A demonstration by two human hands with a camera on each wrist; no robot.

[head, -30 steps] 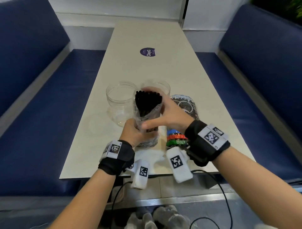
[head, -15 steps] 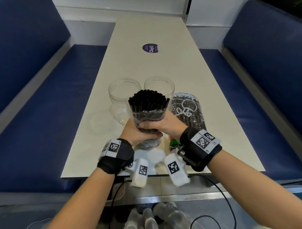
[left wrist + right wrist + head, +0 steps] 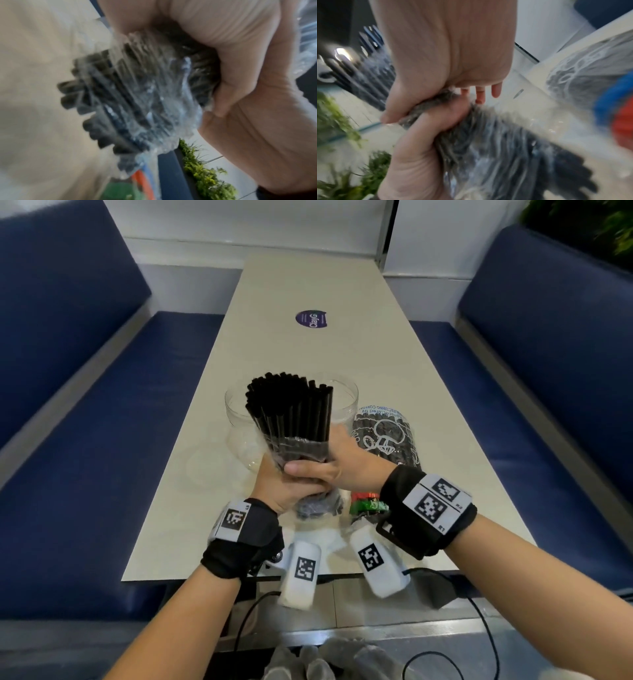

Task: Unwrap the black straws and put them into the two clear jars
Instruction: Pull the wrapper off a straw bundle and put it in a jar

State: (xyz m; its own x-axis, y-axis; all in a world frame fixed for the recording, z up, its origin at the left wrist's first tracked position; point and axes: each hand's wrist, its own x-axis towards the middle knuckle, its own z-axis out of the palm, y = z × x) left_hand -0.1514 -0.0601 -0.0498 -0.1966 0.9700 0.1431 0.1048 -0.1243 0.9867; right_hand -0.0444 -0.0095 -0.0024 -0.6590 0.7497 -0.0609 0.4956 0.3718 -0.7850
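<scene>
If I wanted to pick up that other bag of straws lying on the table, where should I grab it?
Probably around its middle, coming down from above. The sealed straw pack lies flat on the table, long and rounded, with its near end tucked behind the right hand. Its top and right side are open, so fingers could likely wrap across its width there.

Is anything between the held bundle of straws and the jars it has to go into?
Only the clear wrapper around the lower half of the straws, which both hands grip. The jars stand open just behind, with nothing visible between.
</scene>
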